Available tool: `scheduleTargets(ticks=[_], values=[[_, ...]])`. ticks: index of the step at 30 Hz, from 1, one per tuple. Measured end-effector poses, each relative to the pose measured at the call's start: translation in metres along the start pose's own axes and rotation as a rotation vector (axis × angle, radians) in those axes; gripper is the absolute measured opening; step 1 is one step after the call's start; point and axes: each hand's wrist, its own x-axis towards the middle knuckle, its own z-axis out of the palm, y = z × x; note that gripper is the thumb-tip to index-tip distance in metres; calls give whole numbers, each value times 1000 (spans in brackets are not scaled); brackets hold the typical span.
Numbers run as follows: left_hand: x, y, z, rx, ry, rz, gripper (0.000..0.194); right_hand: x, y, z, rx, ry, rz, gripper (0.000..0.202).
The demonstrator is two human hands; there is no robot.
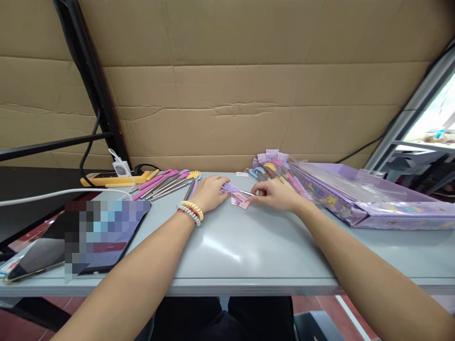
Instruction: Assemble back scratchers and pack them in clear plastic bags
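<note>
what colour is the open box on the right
Purple, with printed patterns on its side; the head view shows it best.

Your left hand [212, 193] reaches in from the near left, fingers bent and closed together; your right hand [274, 193] faces it from the right, thumb and index finger pinched, wrists apart.

The hands [212, 193] hold a purple-headed stick [232, 189] above the worktop [227, 255]. A purple box [377, 199] lies to the right.
</note>
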Motion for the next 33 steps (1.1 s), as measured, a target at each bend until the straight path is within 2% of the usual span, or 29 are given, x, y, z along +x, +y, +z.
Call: scheduleTargets(ticks=[14, 33], values=[[2, 1, -2, -28, 43, -127, 43, -1, -2, -1, -52, -5, 49, 26], [3, -2, -1, 34, 49, -137, 41, -1, -3, -3, -37, 57, 15, 30]])
